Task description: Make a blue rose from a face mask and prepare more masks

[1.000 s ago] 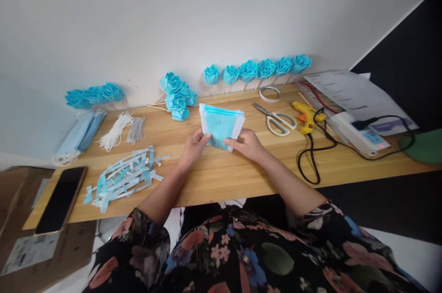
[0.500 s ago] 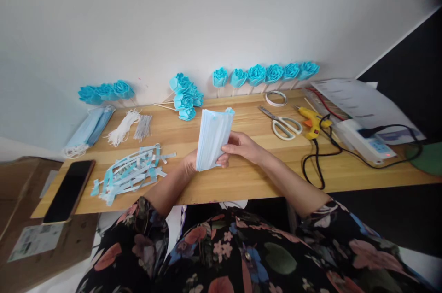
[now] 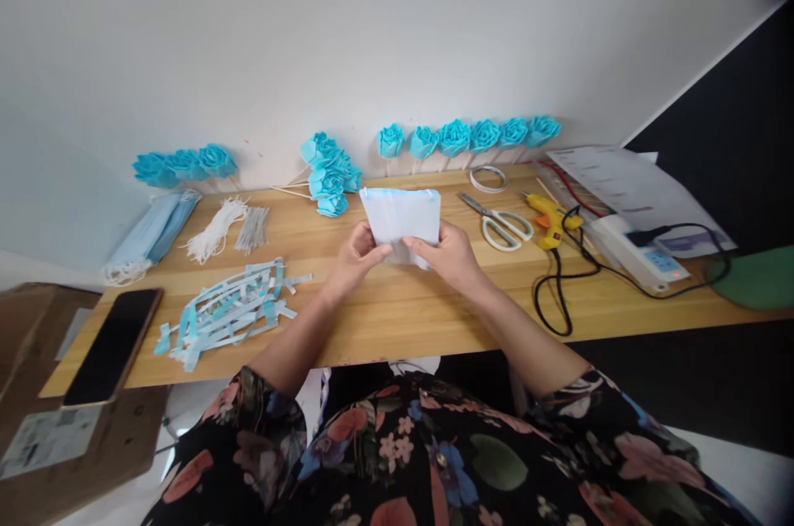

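Both hands hold a thin stack of trimmed face-mask sheets (image 3: 402, 217) above the wooden table (image 3: 397, 303), its pale white-blue side facing me. My left hand (image 3: 352, 259) pinches the stack's lower left corner. My right hand (image 3: 447, 255) grips its lower right edge, thumb on the front. Behind the stack lies a pile of blue fabric roses (image 3: 328, 170) on sticks.
White-handled scissors (image 3: 501, 222), a tape roll (image 3: 489, 178), a yellow glue gun (image 3: 549, 216) with black cord and a power strip (image 3: 645, 253) lie at right. Cut mask strips (image 3: 229, 311), ear loops (image 3: 214, 230), nose wires (image 3: 253, 228), uncut masks (image 3: 152, 230) and a phone (image 3: 115, 346) lie at left. Roses (image 3: 471, 134) line the wall.
The stack showed its bright blue face, then was turned edge-on in my right hand; now it faces me flat with the pale side out, held by both hands.
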{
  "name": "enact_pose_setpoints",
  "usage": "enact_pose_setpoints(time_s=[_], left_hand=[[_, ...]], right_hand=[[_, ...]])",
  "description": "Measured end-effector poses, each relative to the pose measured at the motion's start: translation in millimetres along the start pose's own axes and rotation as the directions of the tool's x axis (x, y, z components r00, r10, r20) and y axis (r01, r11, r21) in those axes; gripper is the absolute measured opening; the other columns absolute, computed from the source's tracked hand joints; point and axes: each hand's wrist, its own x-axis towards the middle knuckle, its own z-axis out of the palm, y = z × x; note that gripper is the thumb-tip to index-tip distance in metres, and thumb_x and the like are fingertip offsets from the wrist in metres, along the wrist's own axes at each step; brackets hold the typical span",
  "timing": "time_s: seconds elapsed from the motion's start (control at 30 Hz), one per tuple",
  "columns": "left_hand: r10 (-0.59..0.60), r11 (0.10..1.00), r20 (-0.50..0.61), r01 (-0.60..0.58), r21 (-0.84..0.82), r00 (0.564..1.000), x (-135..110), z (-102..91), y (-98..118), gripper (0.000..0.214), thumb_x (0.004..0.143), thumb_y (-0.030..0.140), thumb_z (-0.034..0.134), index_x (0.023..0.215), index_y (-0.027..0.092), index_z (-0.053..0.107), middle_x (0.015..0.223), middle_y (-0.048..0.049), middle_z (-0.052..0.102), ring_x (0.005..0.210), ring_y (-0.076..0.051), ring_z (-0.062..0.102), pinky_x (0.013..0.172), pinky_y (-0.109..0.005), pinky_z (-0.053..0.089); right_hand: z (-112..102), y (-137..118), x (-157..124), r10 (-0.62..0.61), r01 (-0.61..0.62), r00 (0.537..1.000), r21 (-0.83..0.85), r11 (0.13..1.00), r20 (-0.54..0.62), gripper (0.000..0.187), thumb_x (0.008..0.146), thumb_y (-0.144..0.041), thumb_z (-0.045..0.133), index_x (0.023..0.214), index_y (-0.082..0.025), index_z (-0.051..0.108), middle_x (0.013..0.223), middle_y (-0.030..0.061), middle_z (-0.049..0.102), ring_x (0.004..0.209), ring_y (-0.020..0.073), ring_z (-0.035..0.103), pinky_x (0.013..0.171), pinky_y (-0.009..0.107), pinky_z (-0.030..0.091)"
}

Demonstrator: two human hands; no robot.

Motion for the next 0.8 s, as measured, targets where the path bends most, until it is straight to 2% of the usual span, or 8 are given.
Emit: enact_pose_setpoints(time_s=[0.07,0.17,0.3,0.47,0.6,0.8], left_hand=[[0.042,0.992,-0.068,-0.033,0.118,0.997,-2.5,-1.3,-3.6,0.050,0.073,0.053,0.084,0.103,0.018,0.064,0.098,-0.0052,0.075,0.092,-0.019,0.070,0.084,-0.031,0.055],[0.094,0.976,-0.142,-0.062,0.211,0.985,-4.2,-3.8,-7.4,0.040,0.079,0.052,0.078,0.093,0.018,0.063,0.084,-0.0015,0.072,0.078,-0.015,0.067,0.075,-0.026,0.053],[0.078,0.972,-0.100,-0.054,0.230,0.992,-0.1,-8.6,-14.2,0.037,0.080,0.049,0.076,0.097,0.019,0.062,0.090,-0.0022,0.072,0.084,-0.015,0.067,0.080,-0.028,0.054],[-0.018,0.953,-0.043,0.030,0.302,0.999,6.6,-15.2,-30.0,0.042,0.078,0.046,0.076,0.106,0.017,0.062,0.099,-0.0055,0.072,0.092,-0.019,0.068,0.090,-0.034,0.054],[-0.002,0.940,-0.047,0.018,0.342,0.999,6.2,-16.1,-32.6,0.037,0.083,0.044,0.071,0.107,0.017,0.063,0.102,-0.0066,0.073,0.095,-0.020,0.068,0.092,-0.035,0.053],[0.045,0.896,-0.061,-0.013,0.445,0.997,-2.7,-7.9,-18.2,0.032,0.088,0.049,0.066,0.086,0.018,0.065,0.080,-0.0025,0.069,0.084,-0.019,0.067,0.082,-0.032,0.054]], right_hand=[[2.9,3.3,-1.8,0.015,-0.015,1.000,0.035,0.999,0.012,0.027,0.075,-0.041,0.073,0.086,-0.016,0.072,0.081,0.0041,0.073,0.074,0.0205,0.063,0.067,0.031,0.048],[3.8,8.1,-0.3,0.018,-0.021,0.999,0.106,0.994,0.029,0.029,0.076,-0.042,0.075,0.088,-0.016,0.073,0.086,0.0053,0.075,0.078,0.0219,0.066,0.070,0.033,0.051],[2.6,21.1,4.6,0.020,-0.030,0.998,0.171,0.985,0.060,0.034,0.075,-0.043,0.077,0.097,-0.018,0.074,0.096,0.0068,0.077,0.087,0.0239,0.069,0.078,0.036,0.055],[6.3,47.2,5.0,0.103,-0.128,0.987,0.206,0.970,0.127,0.041,0.073,-0.046,0.077,0.101,-0.016,0.075,0.099,0.0084,0.078,0.085,0.0234,0.069,0.079,0.036,0.054],[7.7,52.4,3.7,0.088,-0.109,0.985,0.137,0.985,0.148,0.035,0.076,-0.047,0.074,0.088,-0.015,0.076,0.085,0.0058,0.075,0.076,0.0207,0.066,0.071,0.032,0.051],[4.8,41.6,-0.5,0.036,-0.043,0.997,0.090,0.995,0.073,0.034,0.076,-0.047,0.070,0.063,-0.017,0.064,0.066,0.0022,0.064,0.064,0.0162,0.057,0.060,0.028,0.044]])
